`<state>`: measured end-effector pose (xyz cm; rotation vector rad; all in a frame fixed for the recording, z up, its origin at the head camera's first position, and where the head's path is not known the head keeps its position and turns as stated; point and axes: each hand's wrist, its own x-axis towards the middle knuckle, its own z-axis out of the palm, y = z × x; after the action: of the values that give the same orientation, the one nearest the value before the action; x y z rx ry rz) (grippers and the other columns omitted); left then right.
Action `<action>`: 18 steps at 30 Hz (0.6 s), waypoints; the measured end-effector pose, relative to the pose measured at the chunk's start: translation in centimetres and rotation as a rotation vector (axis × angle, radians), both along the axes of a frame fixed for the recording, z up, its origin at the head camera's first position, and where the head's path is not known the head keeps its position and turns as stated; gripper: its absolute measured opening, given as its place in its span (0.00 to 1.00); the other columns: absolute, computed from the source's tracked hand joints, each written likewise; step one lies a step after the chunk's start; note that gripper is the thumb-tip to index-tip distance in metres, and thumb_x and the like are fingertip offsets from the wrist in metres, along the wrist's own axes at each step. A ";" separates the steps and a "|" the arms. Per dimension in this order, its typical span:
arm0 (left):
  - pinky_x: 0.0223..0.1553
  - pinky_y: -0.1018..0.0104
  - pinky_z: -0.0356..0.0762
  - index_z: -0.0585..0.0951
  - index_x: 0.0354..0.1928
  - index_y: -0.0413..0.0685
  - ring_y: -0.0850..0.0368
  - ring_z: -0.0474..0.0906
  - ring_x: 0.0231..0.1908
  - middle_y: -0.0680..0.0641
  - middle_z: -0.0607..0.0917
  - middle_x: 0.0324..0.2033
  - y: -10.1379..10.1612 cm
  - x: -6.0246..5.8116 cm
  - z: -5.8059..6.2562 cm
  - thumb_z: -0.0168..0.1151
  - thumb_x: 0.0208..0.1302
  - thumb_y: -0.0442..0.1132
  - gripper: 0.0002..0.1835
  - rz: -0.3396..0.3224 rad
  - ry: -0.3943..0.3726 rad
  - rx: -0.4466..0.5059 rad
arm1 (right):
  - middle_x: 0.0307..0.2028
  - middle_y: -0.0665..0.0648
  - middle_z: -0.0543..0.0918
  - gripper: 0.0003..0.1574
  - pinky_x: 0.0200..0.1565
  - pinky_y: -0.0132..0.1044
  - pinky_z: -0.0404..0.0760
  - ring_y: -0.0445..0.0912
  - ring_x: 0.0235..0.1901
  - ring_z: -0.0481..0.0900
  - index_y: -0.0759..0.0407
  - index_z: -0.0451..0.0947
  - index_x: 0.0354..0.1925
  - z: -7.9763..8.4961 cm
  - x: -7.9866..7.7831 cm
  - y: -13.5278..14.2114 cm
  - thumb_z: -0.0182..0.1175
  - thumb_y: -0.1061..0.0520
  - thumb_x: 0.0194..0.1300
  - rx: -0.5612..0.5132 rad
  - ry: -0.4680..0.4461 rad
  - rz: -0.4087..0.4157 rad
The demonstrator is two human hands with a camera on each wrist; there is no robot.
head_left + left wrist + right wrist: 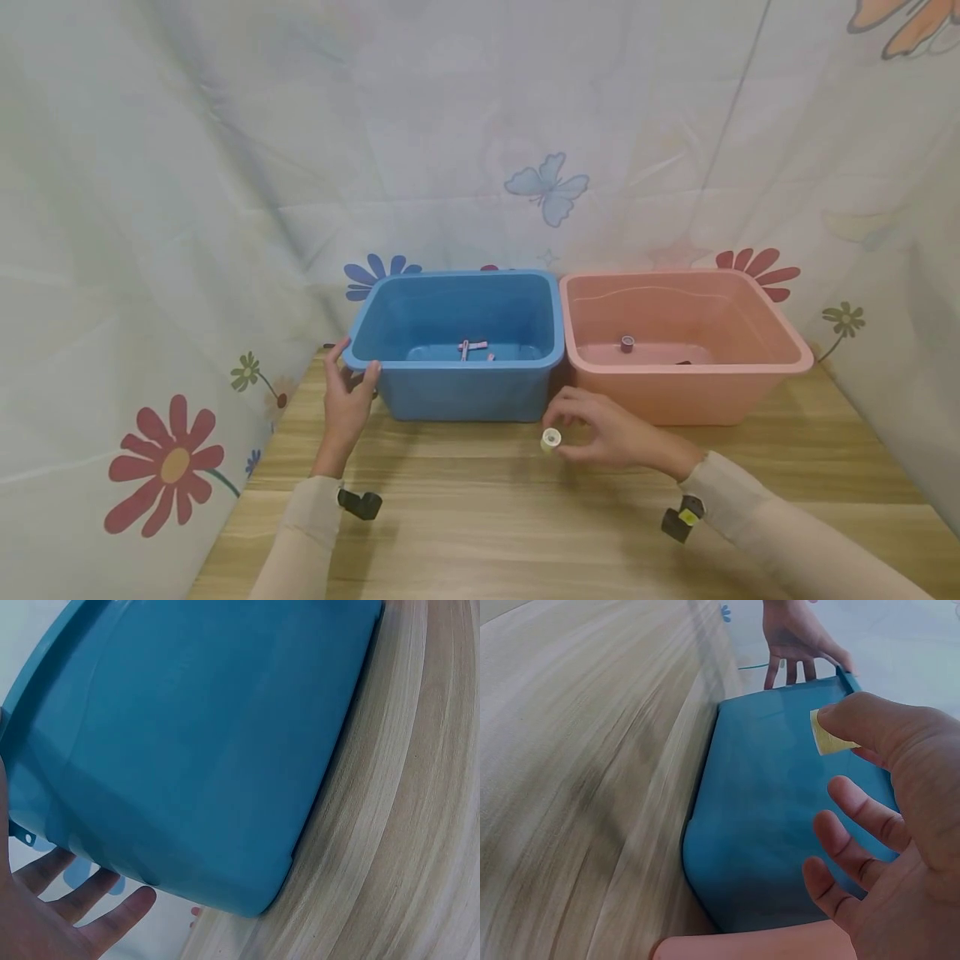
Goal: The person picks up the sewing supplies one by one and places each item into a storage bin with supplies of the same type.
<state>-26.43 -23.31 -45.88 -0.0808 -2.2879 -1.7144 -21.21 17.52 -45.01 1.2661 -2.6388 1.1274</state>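
My right hand (603,429) pinches a small pale-yellow cylinder (551,439) between thumb and finger, just in front of where the two bins meet. Its round white end with a darker centre faces up; in the right wrist view its yellow side (829,739) shows. The other fingers stay apart, holding nothing. My left hand (349,408) holds the front left corner of the blue bin (465,392), thumb at the front rim and fingers along the left side. In the left wrist view the fingers (120,919) lie beside the bin's wall.
Inside the blue bin lie several small pink pieces (472,346). The pink bin (675,392) stands close on its right, with a small dark-topped cylinder (627,343) and a dark piece (683,362) inside. Both bins stand on a wooden table (480,517) before a patterned curtain (450,150).
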 end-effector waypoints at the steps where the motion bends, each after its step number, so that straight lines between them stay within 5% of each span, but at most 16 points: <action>1: 0.58 0.34 0.74 0.51 0.80 0.57 0.34 0.68 0.68 0.38 0.59 0.77 0.0 -0.1 -0.1 0.60 0.75 0.54 0.41 0.000 0.001 -0.001 | 0.47 0.43 0.80 0.18 0.50 0.43 0.84 0.45 0.47 0.79 0.45 0.82 0.47 0.0 0.0 0.0 0.75 0.58 0.60 -0.003 0.002 0.003; 10: 0.57 0.33 0.75 0.52 0.79 0.69 0.37 0.70 0.67 0.42 0.61 0.77 -1.3 -2.1 -2.8 0.61 0.74 0.55 0.39 0.009 0.019 0.023 | 0.46 0.43 0.80 0.18 0.49 0.44 0.84 0.43 0.47 0.79 0.46 0.82 0.47 0.5 -0.1 0.1 0.75 0.58 0.60 -0.014 0.014 0.020; 18: 0.55 0.32 0.76 0.53 0.78 0.71 0.38 0.73 0.65 0.41 0.64 0.75 -1.4 -2.4 -3.3 0.61 0.73 0.56 0.38 0.001 0.053 0.024 | 0.46 0.43 0.79 0.19 0.47 0.43 0.84 0.49 0.45 0.80 0.46 0.82 0.46 1.3 0.1 0.2 0.76 0.58 0.59 -0.008 0.021 0.009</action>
<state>-28.78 -24.73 -49.14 -0.1194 -2.2284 -1.7180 -21.16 17.68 -43.73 1.2823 -2.6140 1.1176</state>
